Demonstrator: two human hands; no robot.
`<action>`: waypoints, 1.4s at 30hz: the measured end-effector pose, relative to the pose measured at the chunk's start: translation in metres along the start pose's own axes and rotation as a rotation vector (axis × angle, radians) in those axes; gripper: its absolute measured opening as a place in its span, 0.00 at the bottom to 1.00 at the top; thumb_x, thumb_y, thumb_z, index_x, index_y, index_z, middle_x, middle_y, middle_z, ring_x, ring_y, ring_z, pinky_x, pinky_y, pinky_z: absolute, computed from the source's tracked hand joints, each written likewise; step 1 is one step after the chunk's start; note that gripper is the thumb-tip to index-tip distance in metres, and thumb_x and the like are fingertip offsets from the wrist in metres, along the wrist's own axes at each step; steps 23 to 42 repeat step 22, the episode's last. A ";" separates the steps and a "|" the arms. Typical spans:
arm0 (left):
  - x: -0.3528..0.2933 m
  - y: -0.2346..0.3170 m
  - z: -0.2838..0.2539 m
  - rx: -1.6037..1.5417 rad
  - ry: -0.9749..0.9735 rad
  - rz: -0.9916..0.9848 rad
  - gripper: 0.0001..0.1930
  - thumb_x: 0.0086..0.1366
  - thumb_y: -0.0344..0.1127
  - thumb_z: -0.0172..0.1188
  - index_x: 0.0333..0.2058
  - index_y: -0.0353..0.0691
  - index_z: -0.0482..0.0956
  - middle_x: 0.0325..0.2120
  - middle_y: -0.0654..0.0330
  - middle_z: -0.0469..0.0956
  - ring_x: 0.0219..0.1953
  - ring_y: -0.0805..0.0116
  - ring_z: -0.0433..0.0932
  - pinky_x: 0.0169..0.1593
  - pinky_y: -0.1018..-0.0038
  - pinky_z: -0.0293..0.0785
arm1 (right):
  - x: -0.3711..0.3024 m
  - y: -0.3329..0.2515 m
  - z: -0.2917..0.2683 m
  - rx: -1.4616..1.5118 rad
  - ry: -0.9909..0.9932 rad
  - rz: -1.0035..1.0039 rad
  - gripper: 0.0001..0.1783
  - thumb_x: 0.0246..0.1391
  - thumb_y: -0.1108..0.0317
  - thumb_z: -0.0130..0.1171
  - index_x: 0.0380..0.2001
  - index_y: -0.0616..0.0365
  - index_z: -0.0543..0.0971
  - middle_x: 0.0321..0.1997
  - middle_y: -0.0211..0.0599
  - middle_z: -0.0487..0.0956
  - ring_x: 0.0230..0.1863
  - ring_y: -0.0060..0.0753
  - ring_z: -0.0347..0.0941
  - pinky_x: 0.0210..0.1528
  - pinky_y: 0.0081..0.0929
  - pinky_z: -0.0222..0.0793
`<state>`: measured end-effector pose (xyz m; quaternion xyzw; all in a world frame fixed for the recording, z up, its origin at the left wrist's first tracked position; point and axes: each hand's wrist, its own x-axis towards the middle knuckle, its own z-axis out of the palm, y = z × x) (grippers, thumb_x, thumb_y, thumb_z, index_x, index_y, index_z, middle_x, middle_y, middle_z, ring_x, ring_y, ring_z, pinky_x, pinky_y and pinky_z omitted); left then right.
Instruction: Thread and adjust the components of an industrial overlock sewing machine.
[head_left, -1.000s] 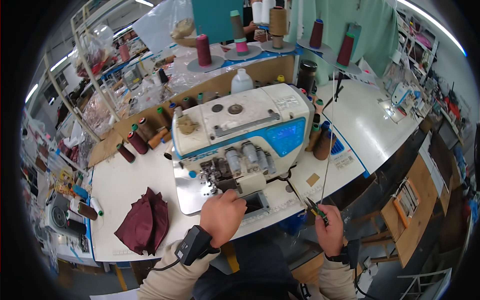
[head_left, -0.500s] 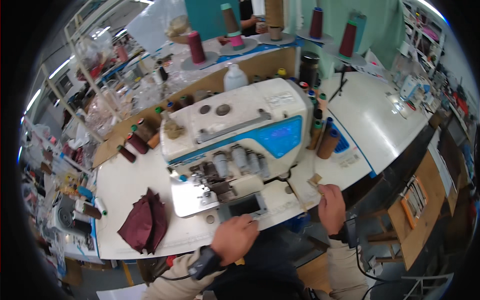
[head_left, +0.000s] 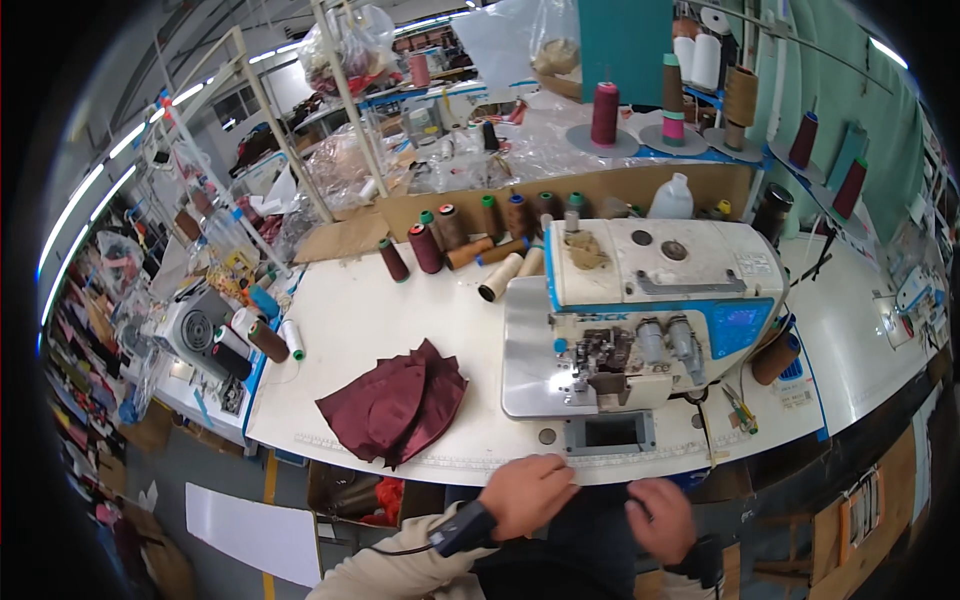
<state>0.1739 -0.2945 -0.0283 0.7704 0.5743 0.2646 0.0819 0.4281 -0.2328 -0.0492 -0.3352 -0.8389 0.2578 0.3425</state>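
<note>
Near the front edge of the white table (head_left: 470, 345), my left hand (head_left: 528, 495) rests with loosely bent fingers and nothing visible in them. My right hand (head_left: 662, 520) hovers just off that edge, fingers loosely curled and thumb apart, with no object showing. In front of both hands stands a white and blue overlock sewing machine (head_left: 660, 265). To the left of its metal plate lies a folded piece of dark maroon fabric (head_left: 395, 400). Thread snips (head_left: 740, 410) lie at the machine's right.
Several thread spools (head_left: 424, 248) stand and lie along the cardboard backboard (head_left: 410, 210), with a white bottle (head_left: 672, 197) behind the machine. Thread cones (head_left: 604, 115) sit on grey discs. Another machine (head_left: 200, 335) is at the left. A wooden stool (head_left: 850, 540) stands at the lower right.
The view has swung left, so the machine and fabric appear further right. My right hand has drawn back from the table beside the machine, where its fingers were pinched together. My left hand stays near the edge.
</note>
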 end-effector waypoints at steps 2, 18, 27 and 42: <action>-0.032 -0.026 -0.029 0.114 0.096 -0.114 0.19 0.56 0.35 0.65 0.46 0.39 0.75 0.45 0.51 0.74 0.39 0.51 0.78 0.40 0.61 0.75 | 0.000 -0.017 0.019 -0.001 -0.015 -0.097 0.12 0.46 0.75 0.63 0.38 0.63 0.80 0.40 0.46 0.78 0.39 0.48 0.76 0.42 0.37 0.73; -0.118 -0.083 -0.131 0.261 0.502 -0.545 0.08 0.59 0.27 0.59 0.37 0.32 0.78 0.29 0.48 0.77 0.35 0.47 0.78 0.39 0.61 0.73 | 0.013 -0.086 0.073 0.204 -0.217 -0.124 0.11 0.50 0.74 0.62 0.39 0.63 0.80 0.42 0.46 0.79 0.42 0.49 0.77 0.46 0.34 0.74; -0.108 -0.005 -0.135 0.081 0.618 -0.546 0.09 0.60 0.33 0.63 0.36 0.33 0.79 0.27 0.46 0.77 0.33 0.48 0.78 0.38 0.63 0.73 | 0.010 -0.112 0.059 0.452 -0.187 -0.086 0.20 0.54 0.70 0.63 0.50 0.61 0.75 0.54 0.46 0.75 0.50 0.46 0.76 0.51 0.33 0.73; -0.108 -0.005 -0.135 0.081 0.618 -0.546 0.09 0.60 0.33 0.63 0.36 0.33 0.79 0.27 0.46 0.77 0.33 0.48 0.78 0.38 0.63 0.73 | 0.010 -0.112 0.059 0.452 -0.187 -0.086 0.20 0.54 0.70 0.63 0.50 0.61 0.75 0.54 0.46 0.75 0.50 0.46 0.76 0.51 0.33 0.73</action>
